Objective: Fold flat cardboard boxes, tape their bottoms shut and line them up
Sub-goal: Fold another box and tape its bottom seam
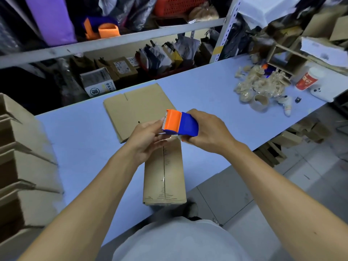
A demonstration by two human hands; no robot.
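Right hand (pixel 209 131) gripping tape dispenser (pixel 180 123); left hand (pixel 148 140) pinching its tape end: pull taut, centre over box (pixel 164 172) seam.

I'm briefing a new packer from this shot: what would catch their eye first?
The orange and blue tape dispenser at centre, held by the right hand while the left hand touches its front. Below it, a folded box with taped seam stands on the pale blue table, flat cardboard behind. Finished boxes line the left edge.
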